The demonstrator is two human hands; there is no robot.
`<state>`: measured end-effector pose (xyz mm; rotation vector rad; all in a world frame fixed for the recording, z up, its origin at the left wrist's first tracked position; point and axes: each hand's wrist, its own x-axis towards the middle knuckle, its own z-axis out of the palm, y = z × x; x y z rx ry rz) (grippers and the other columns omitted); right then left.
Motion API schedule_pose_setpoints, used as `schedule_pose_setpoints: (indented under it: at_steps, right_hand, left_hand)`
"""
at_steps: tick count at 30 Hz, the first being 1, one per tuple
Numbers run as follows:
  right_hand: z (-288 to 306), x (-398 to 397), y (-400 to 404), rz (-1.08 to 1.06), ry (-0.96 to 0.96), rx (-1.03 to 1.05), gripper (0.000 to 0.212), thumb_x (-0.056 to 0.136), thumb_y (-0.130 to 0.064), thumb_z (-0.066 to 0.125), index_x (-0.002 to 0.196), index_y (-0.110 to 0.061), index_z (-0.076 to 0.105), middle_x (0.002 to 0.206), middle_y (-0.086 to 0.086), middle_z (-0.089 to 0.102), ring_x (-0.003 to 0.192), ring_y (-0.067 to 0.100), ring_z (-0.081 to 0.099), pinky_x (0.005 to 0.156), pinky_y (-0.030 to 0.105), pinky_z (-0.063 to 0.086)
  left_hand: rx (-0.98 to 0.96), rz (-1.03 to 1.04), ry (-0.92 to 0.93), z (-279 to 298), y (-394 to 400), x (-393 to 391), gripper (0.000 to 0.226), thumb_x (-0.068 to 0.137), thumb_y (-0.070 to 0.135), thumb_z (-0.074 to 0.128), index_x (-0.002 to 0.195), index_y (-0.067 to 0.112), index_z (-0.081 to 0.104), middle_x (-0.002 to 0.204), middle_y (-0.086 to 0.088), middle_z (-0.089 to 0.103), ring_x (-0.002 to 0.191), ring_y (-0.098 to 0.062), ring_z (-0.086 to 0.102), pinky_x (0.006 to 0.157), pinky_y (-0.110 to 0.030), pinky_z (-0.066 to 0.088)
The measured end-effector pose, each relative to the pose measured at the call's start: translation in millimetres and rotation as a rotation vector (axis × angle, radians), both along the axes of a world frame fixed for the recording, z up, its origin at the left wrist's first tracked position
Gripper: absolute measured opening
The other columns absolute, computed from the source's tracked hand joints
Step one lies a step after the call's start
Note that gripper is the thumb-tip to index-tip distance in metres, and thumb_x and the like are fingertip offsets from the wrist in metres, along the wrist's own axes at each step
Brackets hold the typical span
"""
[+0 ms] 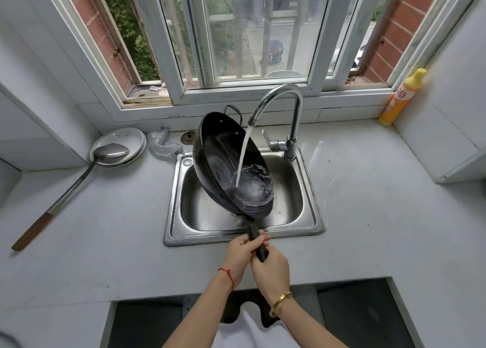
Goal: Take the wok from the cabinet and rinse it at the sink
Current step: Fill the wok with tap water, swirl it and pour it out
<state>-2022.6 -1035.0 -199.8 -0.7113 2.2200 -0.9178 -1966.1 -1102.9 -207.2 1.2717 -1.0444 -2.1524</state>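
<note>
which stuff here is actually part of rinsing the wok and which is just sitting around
In use:
wok, tilted over the sink
faucet, water running into the wok
left hand and right hand, both gripping the wok's handle

Lying about:
ladle resting on stacked plates
steel scourer behind the sink
yellow detergent bottle in the right corner

- The wok (223, 163) was dark metal, its wet inside glossy.
- Its handle (257, 243) looked matt black.
- The sink (307, 197) was brushed steel with a dull sheen.
- The tap (294, 110) was mirror-bright chrome.
- The table (381, 203) was pale, smooth and faintly shiny.
- The ladle (110, 151) was dull metal with a wooden grip.
- The bottle (401, 97) was glossy yellow plastic.
- The scourer (163, 146) was rough metal mesh.
</note>
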Motion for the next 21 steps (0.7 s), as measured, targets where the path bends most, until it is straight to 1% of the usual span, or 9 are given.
schedule_pose_setpoints:
  at_steps: [3,5,7,12,14,16,18,19,21]
  right_hand:
    - [0.4,-0.6,0.2,-0.025,0.040,0.001,0.010,0.090,-0.024,0.061,0.087,-0.016,0.065,0.068,-0.006,0.061,0.063,0.012,0.058,0.048,0.015,0.032]
    - [-0.1,-0.5,0.8,-0.040,0.048,0.000,0.011,0.091,-0.025,0.061,0.089,-0.015,0.064,0.067,-0.008,0.058,0.061,0.010,0.055,0.047,0.014,0.030]
    - [-0.8,0.3,0.8,-0.055,0.052,0.017,0.013,0.091,-0.026,0.062,0.091,-0.014,0.063,0.067,-0.009,0.055,0.058,0.004,0.050,0.047,0.012,0.027]
    - [-2.1,5.6,-1.4,-0.077,0.029,0.047,0.014,0.092,-0.027,0.062,0.094,-0.013,0.062,0.073,-0.006,0.058,0.062,0.007,0.050,0.048,0.011,0.028]
    - [-3.4,7.0,-3.2,-0.089,-0.021,0.057,0.013,0.090,-0.027,0.063,0.090,-0.014,0.060,0.072,-0.005,0.060,0.061,0.007,0.053,0.049,0.015,0.035]
    - [-8.5,8.5,-6.9,-0.119,-0.117,0.072,0.015,0.085,-0.028,0.065,0.083,-0.014,0.060,0.070,0.001,0.065,0.063,0.017,0.062,0.053,0.028,0.051]
    - [-15.7,9.6,-11.0,-0.117,-0.213,0.100,0.017,0.078,-0.029,0.065,0.075,-0.013,0.062,0.065,0.007,0.067,0.062,0.026,0.067,0.059,0.039,0.058]
    - [-19.5,9.6,-13.4,-0.101,-0.242,0.113,0.018,0.075,-0.029,0.064,0.071,-0.011,0.064,0.060,0.007,0.066,0.059,0.027,0.067,0.059,0.041,0.059]
    - [-23.1,10.4,-17.6,-0.076,-0.318,0.122,0.018,0.077,-0.023,0.064,0.068,-0.007,0.066,0.053,0.007,0.062,0.049,0.024,0.063,0.050,0.035,0.057]
  left_hand:
    - [-0.029,-0.057,0.001,-2.6,-3.4,-0.4,0.023,0.088,0.006,0.064,0.111,0.004,0.067,0.113,-0.011,0.072,0.107,-0.022,0.067,0.094,-0.027,0.053]
    - [-0.018,-0.071,0.005,-5.2,-5.8,-0.7,0.022,0.088,0.005,0.065,0.110,0.005,0.068,0.112,-0.010,0.073,0.109,-0.024,0.067,0.098,-0.031,0.051]
    - [-0.007,-0.078,0.013,-7.6,-7.7,-0.2,0.018,0.088,0.004,0.064,0.105,0.008,0.069,0.113,-0.011,0.072,0.108,-0.024,0.067,0.096,-0.030,0.052]
    - [0.032,-0.131,0.057,-16.0,-14.6,5.8,0.026,0.092,0.004,0.058,0.117,0.003,0.062,0.116,-0.009,0.071,0.109,-0.020,0.067,0.089,-0.024,0.054]
    - [0.058,-0.151,0.074,-19.2,-18.7,9.1,0.029,0.092,0.004,0.057,0.121,0.002,0.061,0.117,-0.009,0.071,0.111,-0.021,0.066,0.089,-0.023,0.053]
    - [0.079,-0.161,0.086,-23.0,-22.6,12.5,0.030,0.093,0.002,0.054,0.123,0.000,0.059,0.118,-0.010,0.070,0.110,-0.020,0.066,0.087,-0.023,0.053]
    - [0.106,-0.160,0.091,-26.5,-25.6,16.6,0.032,0.093,0.000,0.052,0.125,-0.003,0.057,0.120,-0.013,0.068,0.109,-0.020,0.066,0.084,-0.022,0.054]
    - [0.121,-0.156,0.092,-28.5,-26.6,18.8,0.032,0.094,-0.001,0.050,0.125,-0.004,0.056,0.121,-0.013,0.068,0.109,-0.020,0.065,0.084,-0.023,0.054]
    - [0.148,-0.153,0.093,-31.5,-27.8,22.5,0.032,0.094,-0.001,0.049,0.126,-0.003,0.056,0.121,-0.014,0.067,0.110,-0.021,0.064,0.085,-0.024,0.054]
